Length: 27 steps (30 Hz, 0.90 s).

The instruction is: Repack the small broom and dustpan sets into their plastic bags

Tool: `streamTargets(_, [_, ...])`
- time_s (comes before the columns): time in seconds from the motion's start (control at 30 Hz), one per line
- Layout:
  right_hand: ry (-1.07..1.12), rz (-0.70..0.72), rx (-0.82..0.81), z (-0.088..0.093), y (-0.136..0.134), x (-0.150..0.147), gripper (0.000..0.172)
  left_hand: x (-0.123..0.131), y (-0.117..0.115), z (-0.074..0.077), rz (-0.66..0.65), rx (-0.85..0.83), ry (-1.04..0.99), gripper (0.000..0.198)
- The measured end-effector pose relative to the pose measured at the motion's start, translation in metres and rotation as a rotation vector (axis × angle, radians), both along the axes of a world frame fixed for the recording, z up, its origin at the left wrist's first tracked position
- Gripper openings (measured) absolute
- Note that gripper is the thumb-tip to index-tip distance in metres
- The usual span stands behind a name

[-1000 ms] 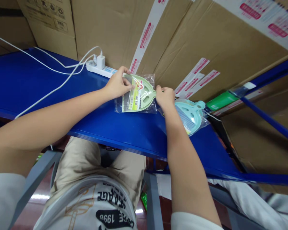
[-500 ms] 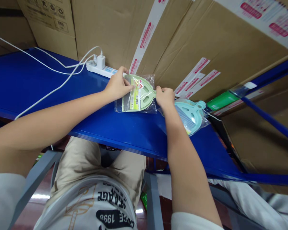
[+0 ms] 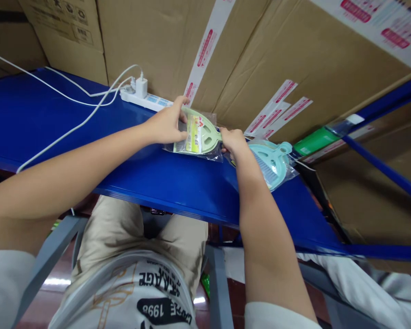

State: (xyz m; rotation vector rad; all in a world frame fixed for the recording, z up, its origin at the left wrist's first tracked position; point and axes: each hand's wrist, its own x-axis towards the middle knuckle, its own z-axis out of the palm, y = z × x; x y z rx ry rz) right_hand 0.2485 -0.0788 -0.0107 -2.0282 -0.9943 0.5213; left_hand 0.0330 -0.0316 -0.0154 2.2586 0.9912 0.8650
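Observation:
A pale green dustpan in a clear plastic bag is held flat just above the blue shelf. My left hand grips its wide left end, fingers closed over the bag. My right hand pinches the bag at the handle end on the right. Just right of that hand lies a light blue dustpan and brush set in its own bag, resting on the shelf.
A white power strip with a charger and white cables lies at the back left of the shelf. Large cardboard boxes stand right behind. A blue shelf rail slants away at right. My knees are under the shelf.
The green dustpan bag has tilted flatter and shifted slightly down and left with both hands still on it. The view has moved down a little.

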Motion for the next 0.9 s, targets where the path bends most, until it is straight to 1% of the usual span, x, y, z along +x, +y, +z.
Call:
streamTargets(0.1, [0.004, 0.001, -0.014, 0.000, 0.001, 0.001, 0.036, 0.001, -0.003, 0.000, -0.005, 0.018, 0.018, 0.087])
streamTargets(0.27, [0.040, -0.011, -0.007, 0.004, 0.000, 0.001, 0.029, 0.000, -0.008, 0.009, 0.047, -0.003, 0.055, 0.088])
streamTargets(0.33, [0.061, -0.035, 0.005, 0.007, -0.002, 0.001, 0.026, -0.003, -0.005, 0.011, 0.095, 0.026, 0.004, 0.082])
streamTargets(0.4, [0.094, -0.055, 0.033, 0.009, -0.003, 0.001, 0.026, -0.006, 0.001, 0.013, 0.187, 0.051, -0.098, 0.073])
streamTargets(0.43, [0.113, -0.061, 0.051, 0.010, -0.004, 0.002, 0.026, -0.007, 0.005, 0.013, 0.233, 0.031, -0.154, 0.068])
streamTargets(0.47, [0.129, -0.067, 0.069, 0.010, -0.004, 0.002, 0.027, -0.009, 0.009, 0.013, 0.270, -0.025, -0.202, 0.062])
streamTargets(0.5, [0.143, -0.071, 0.085, 0.011, -0.004, 0.003, 0.028, -0.009, 0.012, 0.012, 0.285, -0.117, -0.235, 0.055])
streamTargets(0.53, [0.151, -0.075, 0.097, 0.011, -0.004, 0.004, 0.028, -0.010, 0.015, 0.012, 0.270, -0.228, -0.251, 0.048])
streamTargets(0.6, [0.152, -0.084, 0.102, 0.011, -0.004, 0.006, 0.029, -0.009, 0.020, 0.009, 0.180, -0.429, -0.250, 0.034])
streamTargets(0.63, [0.146, -0.087, 0.098, 0.010, -0.004, 0.006, 0.029, -0.008, 0.021, 0.007, 0.134, -0.489, -0.249, 0.029])
streamTargets(0.7, [0.125, -0.095, 0.090, 0.010, -0.003, 0.008, 0.028, -0.006, 0.022, 0.005, 0.086, -0.531, -0.269, 0.021])
streamTargets(0.83, [0.093, -0.114, 0.087, 0.009, -0.004, 0.009, 0.028, -0.005, 0.020, 0.006, 0.133, -0.556, -0.309, 0.006])
streamTargets(0.9, [0.097, -0.120, 0.079, 0.010, -0.005, 0.009, 0.029, -0.006, 0.020, 0.007, 0.147, -0.575, -0.300, 0.006])
